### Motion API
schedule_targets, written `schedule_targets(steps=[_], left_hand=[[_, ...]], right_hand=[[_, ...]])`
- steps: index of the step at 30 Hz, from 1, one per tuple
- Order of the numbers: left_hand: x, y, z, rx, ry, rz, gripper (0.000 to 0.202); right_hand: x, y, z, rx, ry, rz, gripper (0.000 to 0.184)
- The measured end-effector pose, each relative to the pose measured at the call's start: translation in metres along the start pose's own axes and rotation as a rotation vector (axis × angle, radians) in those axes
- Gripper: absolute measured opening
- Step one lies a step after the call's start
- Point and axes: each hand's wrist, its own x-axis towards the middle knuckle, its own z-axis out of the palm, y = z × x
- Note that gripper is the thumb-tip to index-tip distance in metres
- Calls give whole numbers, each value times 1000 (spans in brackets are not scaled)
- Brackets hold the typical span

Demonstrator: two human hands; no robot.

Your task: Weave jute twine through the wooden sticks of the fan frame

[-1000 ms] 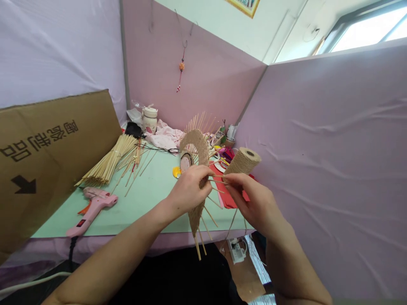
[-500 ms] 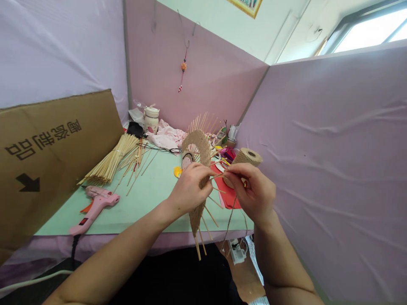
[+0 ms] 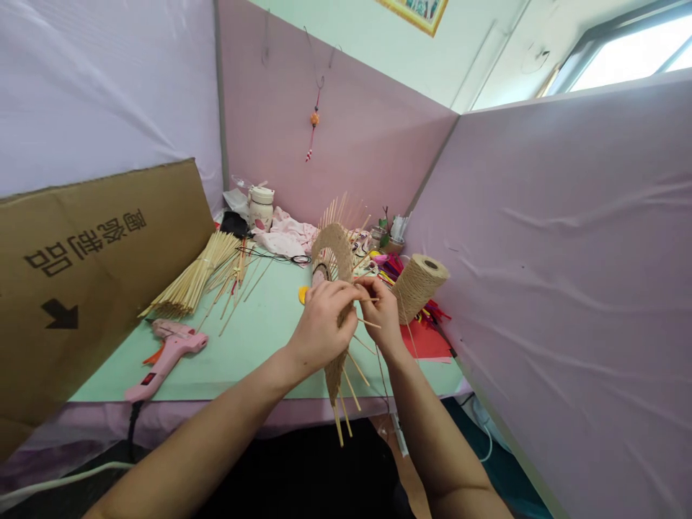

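My left hand [image 3: 323, 324] is closed round the rim of a round woven twine piece [image 3: 334, 249] with thin bamboo sticks poking out of its edge, held upright over the table's front edge. My right hand [image 3: 383, 306] is closed beside it, fingers pinched at the same rim among the sticks, where a strand of twine runs. A spool of jute twine [image 3: 417, 286] stands tilted just right of my right hand; whether the hand touches it is unclear. Twine hangs down below my hands.
On the green table [image 3: 254, 339] lie a pink glue gun [image 3: 165, 352], a bundle of bamboo sticks [image 3: 193, 277], red paper [image 3: 427, 339], a jar [image 3: 261, 207] and pink cloth. A cardboard sheet [image 3: 81, 274] leans at the left. Pink partitions enclose the table.
My right hand has moved left and away from the spool toward the woven piece's rim. The spool now stands free to its right. The left hand has kept its grip.
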Motion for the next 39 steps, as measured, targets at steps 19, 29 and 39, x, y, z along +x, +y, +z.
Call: schedule_targets(steps=[19, 29, 39], left_hand=[[5, -16, 10, -181, 99, 71, 12], [7, -23, 11, -194, 3, 210, 17], [22, -25, -9, 144, -203, 385, 20]], right_hand=[[37, 0, -40, -239, 41, -66, 37], [54, -6, -40, -139, -85, -44, 32], [52, -39, -54, 53, -190, 237, 37]])
